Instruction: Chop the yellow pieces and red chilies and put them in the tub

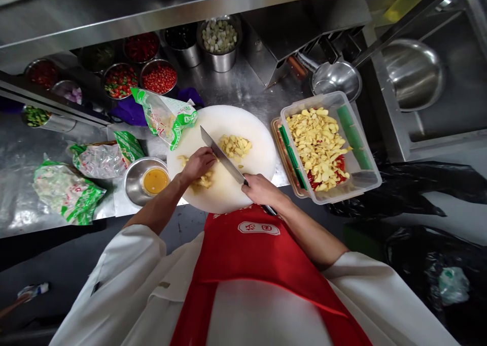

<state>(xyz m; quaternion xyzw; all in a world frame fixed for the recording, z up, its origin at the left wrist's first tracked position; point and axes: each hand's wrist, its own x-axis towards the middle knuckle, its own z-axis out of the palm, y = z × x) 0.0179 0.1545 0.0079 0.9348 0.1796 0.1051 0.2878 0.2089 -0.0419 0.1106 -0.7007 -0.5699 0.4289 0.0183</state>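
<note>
My right hand [261, 188] is wrapped round the dark handle of a kitchen knife [224, 157], whose blade slants up and left across a round white cutting board [262, 133]. Beside the blade, my left hand [200, 162] has its fingers curled down on pale yellow ginger pieces [203, 180], partly hiding them. A pile of cut ginger [235, 147] lies on the board on the blade's other side. An open plastic bag [169, 115] with green print rests over the board's upper left edge.
Right of the board stands a clear plastic tub [365, 183] with ginger slices over something red. A steel bowl [133, 183] of orange-brown liquid and two plastic bags [66, 191] are at left. Steel pots of chopped peppers [159, 78] line the back under a shelf [152, 19].
</note>
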